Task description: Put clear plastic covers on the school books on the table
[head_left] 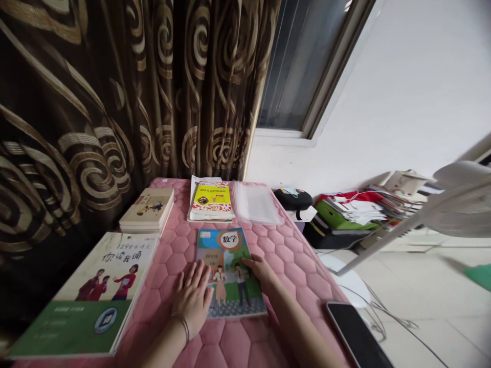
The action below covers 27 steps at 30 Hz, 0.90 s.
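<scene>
A blue and green math textbook (229, 301), with two cartoon pupils on its cover, lies on a pink quilted table cover (233, 347). My left hand (193, 294) rests flat across the book's left edge, fingers spread and a dark band at the wrist. At the right edge, my right hand (263, 273) grips the textbook with the thumb on top of the cover; its other fingers are mostly hidden. Left of my hands is a large green and cream book (72, 291) on a stack.
Behind it sit a stack of beige books (143, 210), a pile with a yellow-covered book (212, 195), and clear plastic sleeves (257, 203). A tablet or phone (356, 335) lies at the right edge. Beyond stand a white fan (383, 237), cables and a black case (293, 199).
</scene>
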### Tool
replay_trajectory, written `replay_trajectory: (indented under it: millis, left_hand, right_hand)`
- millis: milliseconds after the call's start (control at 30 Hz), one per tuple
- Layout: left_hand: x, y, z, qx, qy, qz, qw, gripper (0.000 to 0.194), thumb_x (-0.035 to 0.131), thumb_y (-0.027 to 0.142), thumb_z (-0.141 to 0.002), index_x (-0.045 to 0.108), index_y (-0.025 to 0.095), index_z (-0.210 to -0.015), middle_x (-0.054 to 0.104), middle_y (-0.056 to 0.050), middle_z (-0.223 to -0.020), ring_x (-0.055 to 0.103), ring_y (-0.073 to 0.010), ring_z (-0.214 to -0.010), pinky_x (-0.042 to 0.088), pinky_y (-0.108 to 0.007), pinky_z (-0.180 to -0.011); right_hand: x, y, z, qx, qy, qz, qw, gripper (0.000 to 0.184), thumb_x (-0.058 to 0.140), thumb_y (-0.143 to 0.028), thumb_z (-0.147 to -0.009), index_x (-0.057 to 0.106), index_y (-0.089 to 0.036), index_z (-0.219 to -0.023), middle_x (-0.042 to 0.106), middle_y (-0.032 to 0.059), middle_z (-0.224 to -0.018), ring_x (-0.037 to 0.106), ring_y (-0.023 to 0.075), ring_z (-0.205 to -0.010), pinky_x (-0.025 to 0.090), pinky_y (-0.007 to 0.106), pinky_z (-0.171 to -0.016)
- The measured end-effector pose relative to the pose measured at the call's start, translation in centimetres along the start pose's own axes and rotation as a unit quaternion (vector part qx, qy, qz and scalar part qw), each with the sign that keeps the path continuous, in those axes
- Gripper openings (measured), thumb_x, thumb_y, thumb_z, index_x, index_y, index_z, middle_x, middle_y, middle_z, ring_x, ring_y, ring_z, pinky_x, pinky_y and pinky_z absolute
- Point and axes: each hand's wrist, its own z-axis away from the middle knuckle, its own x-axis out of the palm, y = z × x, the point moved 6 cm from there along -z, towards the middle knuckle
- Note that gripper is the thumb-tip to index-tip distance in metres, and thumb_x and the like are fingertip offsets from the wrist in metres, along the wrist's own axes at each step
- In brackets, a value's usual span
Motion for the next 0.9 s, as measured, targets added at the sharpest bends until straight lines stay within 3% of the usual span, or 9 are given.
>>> replay_trajectory:
  millis: [100, 233, 267, 367, 500, 600, 667, 733, 900]
  left_hand:
    - [-0.1, -0.3, 0.1, 0.006, 0.009, 0.015, 1.0, 0.051, 0.03, 0.032, -0.095, 0.033, 0.029, -0.146, 0.027, -0.001, -0.155, 0.028, -0.0243, -0.142, 0.025, -0.052, -0.113]
    - [-0.1, -0.7, 0.1, 0.013, 0.07, 0.041, 0.997, 0.052, 0.031, 0.032, -0.095, 0.034, 0.022, -0.146, 0.034, -0.006, -0.153, 0.031, -0.0255, -0.14, 0.029, -0.05, -0.112]
    - [0.0, -0.9, 0.1, 0.012, 0.091, 0.051, 0.995, 0.052, 0.032, 0.033, -0.095, 0.037, 0.019, -0.145, 0.037, -0.009, -0.152, 0.033, -0.026, -0.139, 0.031, -0.049, -0.112]
    - [0.0, -1.8, 0.0, -0.008, 0.16, 0.086, 0.983, 0.048, 0.036, 0.03, -0.093, 0.047, 0.01, -0.136, 0.043, -0.017, -0.146, 0.043, -0.0277, -0.132, 0.041, -0.045, -0.106]
    - [-1.3, -4.5, 0.1, -0.07, 0.288, 0.139, 0.945, 0.035, 0.04, 0.013, -0.085, 0.057, 0.012, -0.116, 0.051, -0.018, -0.131, 0.053, -0.0271, -0.12, 0.048, -0.046, -0.098]
    - [-2.8, -6.9, 0.7, -0.112, 0.384, 0.167, 0.901, 0.032, 0.041, 0.007, -0.078, 0.055, 0.014, -0.105, 0.058, -0.015, -0.107, 0.058, -0.0276, -0.107, 0.05, -0.049, -0.093]
    - [-3.3, -7.7, 0.8, -0.109, 0.403, 0.185, 0.89, 0.028, 0.04, 0.009, -0.079, 0.055, 0.014, -0.103, 0.06, -0.014, -0.097, 0.06, -0.0269, -0.1, 0.052, -0.048, -0.088]
    - [-3.4, -7.6, 0.4, -0.067, 0.375, 0.212, 0.9, 0.025, 0.039, 0.012, -0.082, 0.057, 0.016, -0.1, 0.062, -0.012, -0.097, 0.061, -0.0243, -0.097, 0.053, -0.044, -0.086]
    - [-4.2, -6.4, 0.0, 0.027, 0.28, 0.281, 0.918, 0.029, 0.036, 0.015, -0.086, 0.064, 0.02, -0.092, 0.067, -0.007, -0.103, 0.064, -0.0185, -0.099, 0.054, -0.036, -0.088]
  right_hand:
    - [0.7, -3.3, 0.4, -0.022, -0.004, 0.023, 1.0, 0.029, 0.069, -0.032, -0.056, 0.058, -0.019, -0.08, 0.064, -0.0011, -0.061, 0.06, 0.017, -0.054, 0.049, 0.029, -0.055]
    - [2.1, -13.4, 2.5, -0.157, 0.025, 0.225, 0.961, 0.026, 0.061, -0.029, -0.067, 0.061, -0.019, -0.091, 0.066, -0.0015, -0.066, 0.061, 0.0161, -0.058, 0.046, 0.024, -0.053]
    - [2.7, -16.0, 3.4, -0.205, 0.045, 0.316, 0.925, 0.024, 0.058, -0.028, -0.072, 0.062, -0.019, -0.095, 0.067, -0.0008, -0.067, 0.061, 0.0161, -0.06, 0.045, 0.023, -0.053]
    - [5.1, -20.2, 6.0, -0.341, 0.105, 0.563, 0.745, 0.029, 0.049, -0.022, -0.085, 0.06, -0.019, -0.112, 0.071, 0.0046, -0.081, 0.065, 0.0181, -0.069, 0.045, 0.024, -0.058]
    - [7.9, -14.3, 6.8, -0.487, 0.054, 0.721, 0.49, 0.042, 0.04, -0.006, -0.088, 0.052, -0.014, -0.127, 0.062, 0.0174, -0.124, 0.064, 0.0243, -0.103, 0.052, 0.031, -0.078]
    - [7.6, -5.8, 6.2, -0.559, -0.018, 0.737, 0.379, 0.035, 0.042, -0.009, -0.09, 0.055, -0.01, -0.123, 0.06, 0.0222, -0.125, 0.061, 0.0291, -0.111, 0.054, 0.04, -0.085]
    - [6.8, -1.5, 5.7, -0.569, -0.059, 0.735, 0.364, 0.032, 0.042, -0.009, -0.091, 0.056, -0.011, -0.12, 0.061, 0.0235, -0.122, 0.062, 0.029, -0.111, 0.055, 0.043, -0.084]
    - [5.9, 0.6, 5.3, -0.557, -0.069, 0.733, 0.384, 0.032, 0.043, -0.01, -0.092, 0.055, -0.011, -0.121, 0.061, 0.0229, -0.123, 0.061, 0.0276, -0.113, 0.055, 0.042, -0.086]
    - [5.4, 0.5, 5.7, -0.524, -0.086, 0.741, 0.412, 0.03, 0.045, -0.011, -0.092, 0.056, -0.012, -0.121, 0.06, 0.021, -0.125, 0.06, 0.0276, -0.115, 0.055, 0.041, -0.09]
